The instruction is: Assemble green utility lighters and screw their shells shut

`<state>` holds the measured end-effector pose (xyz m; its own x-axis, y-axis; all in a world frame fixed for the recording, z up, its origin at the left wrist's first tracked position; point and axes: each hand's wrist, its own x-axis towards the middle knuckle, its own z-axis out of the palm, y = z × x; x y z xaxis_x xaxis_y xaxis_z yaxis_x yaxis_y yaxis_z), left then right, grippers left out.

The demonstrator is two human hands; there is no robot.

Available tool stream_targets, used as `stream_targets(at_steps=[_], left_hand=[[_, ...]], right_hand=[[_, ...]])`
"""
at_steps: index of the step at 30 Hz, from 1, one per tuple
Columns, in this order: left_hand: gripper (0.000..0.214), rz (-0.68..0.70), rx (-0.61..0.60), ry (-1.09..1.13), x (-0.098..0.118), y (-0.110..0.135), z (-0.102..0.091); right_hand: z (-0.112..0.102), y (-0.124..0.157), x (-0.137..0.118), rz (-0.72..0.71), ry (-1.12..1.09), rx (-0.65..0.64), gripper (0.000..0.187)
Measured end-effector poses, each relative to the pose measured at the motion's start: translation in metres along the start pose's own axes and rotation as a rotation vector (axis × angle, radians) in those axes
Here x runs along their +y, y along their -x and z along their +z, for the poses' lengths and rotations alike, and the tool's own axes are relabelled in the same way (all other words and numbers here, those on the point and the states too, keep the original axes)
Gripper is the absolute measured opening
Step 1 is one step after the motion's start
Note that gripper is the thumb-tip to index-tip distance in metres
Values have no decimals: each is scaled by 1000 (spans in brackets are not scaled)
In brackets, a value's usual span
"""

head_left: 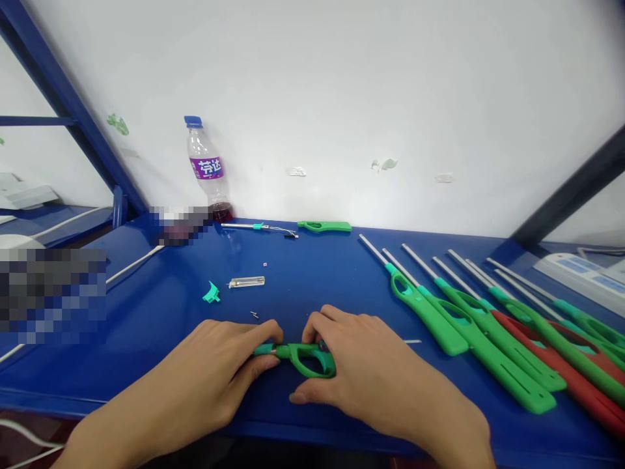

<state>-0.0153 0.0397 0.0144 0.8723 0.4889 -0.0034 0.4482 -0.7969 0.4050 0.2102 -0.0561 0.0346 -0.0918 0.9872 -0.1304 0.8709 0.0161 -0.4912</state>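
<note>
Between my hands, low over the front of the blue table, is a green long-neck lighter (308,366) with a trigger loop. My left hand (229,361) is closed, pinching the teal collar at the lighter's neck between thumb and fingers. Wrapped over the handle just behind the loop is my right hand (359,361), which hides most of that end. Ahead of my left hand lie two tiny screws (254,314), a teal trigger piece (211,292) and a clear fuel tank (247,282).
Several assembled lighters (488,326), green and red, lie at the right. Toward the wall are a metal tube with wires (258,227) and a green handle half (325,227). A drink bottle (208,163) stands at the back left; a power strip (586,277) is far right.
</note>
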Motion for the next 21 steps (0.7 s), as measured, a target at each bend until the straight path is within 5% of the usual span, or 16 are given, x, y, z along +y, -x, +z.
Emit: stream_targets(at_steps=[12, 21], left_hand=[[18, -45, 75, -22, -14, 5, 10], [20, 72, 121, -206, -17, 9, 23]], right_hand=[[12, -10, -7, -52, 27, 53, 49], [20, -17, -14, -61, 101, 107, 31]])
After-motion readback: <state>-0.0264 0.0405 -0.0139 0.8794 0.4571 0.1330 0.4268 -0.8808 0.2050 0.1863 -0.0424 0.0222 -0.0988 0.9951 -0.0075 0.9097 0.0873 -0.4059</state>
